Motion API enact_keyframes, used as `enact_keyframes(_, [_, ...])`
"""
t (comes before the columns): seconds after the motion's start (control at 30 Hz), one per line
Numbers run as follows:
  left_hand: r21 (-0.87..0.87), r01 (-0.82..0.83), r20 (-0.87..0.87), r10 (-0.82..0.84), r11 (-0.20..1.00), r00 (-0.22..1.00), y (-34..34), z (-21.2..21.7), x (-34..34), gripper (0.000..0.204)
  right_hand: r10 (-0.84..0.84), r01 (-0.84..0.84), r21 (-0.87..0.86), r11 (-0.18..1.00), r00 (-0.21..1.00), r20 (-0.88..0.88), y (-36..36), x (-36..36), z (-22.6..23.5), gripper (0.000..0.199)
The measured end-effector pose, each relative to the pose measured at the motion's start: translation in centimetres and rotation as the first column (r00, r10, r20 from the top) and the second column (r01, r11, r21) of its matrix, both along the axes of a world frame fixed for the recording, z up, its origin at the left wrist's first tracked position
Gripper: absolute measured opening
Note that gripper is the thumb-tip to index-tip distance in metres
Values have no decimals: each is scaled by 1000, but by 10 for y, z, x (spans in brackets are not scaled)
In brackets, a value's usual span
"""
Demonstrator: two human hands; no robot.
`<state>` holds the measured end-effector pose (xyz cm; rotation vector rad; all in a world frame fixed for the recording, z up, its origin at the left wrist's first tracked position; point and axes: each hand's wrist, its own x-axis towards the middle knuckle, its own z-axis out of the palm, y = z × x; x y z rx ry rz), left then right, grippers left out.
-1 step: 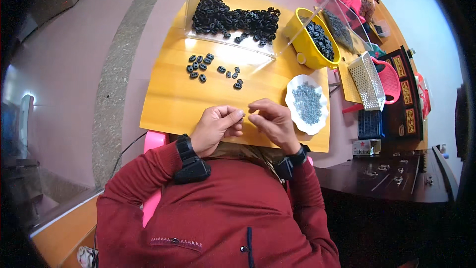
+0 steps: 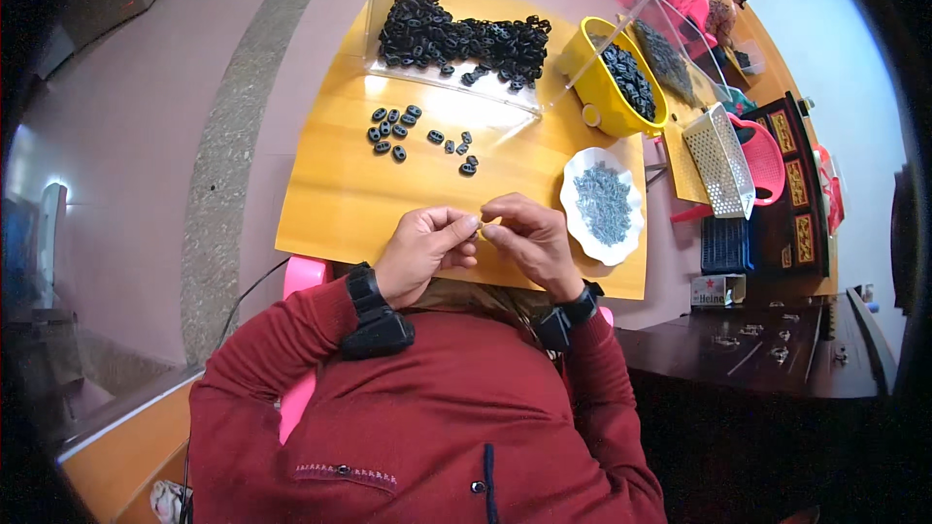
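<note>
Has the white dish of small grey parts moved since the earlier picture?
No. The white dish sits at the same spot by the right edge of the yellow board, below the yellow tub.

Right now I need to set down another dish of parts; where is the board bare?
Bare wood lies on the wooden board's left half, below the loose black rings, left of the left hand. Crowded: the far edge, with the ring pile and yellow tub; the right, with the white dish.

black rings (image 2: 393,131), yellow tub (image 2: 594,87), white dish (image 2: 575,189).
</note>
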<state>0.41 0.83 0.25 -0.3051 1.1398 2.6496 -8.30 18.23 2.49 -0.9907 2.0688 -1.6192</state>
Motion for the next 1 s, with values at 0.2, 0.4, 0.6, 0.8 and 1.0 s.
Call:
enact_keyframes(0.2, [60,-32,3,31,998,999,-1,-2,0,19,48,-62,-126,990,992,-115,-12,-1,-11,10])
enact_keyframes(0.4, [48,-47,-16,47,998,999,1,-5,0,19,11,-16,-99,995,998,-60,-12,2,-10,7])
enact_keyframes(0.6, [66,-60,0,60,996,998,1,-7,-1,18,-54,66,-114,991,993,106,-11,7,-13,5])
enact_keyframes(0.8, [75,-108,1,108,991,994,0,-3,0,20,-66,97,-122,988,969,237,-7,8,-18,6])
enact_keyframes(1.0, [59,-137,10,137,989,991,1,1,0,22,-77,108,-111,988,963,258,-8,8,-19,8])
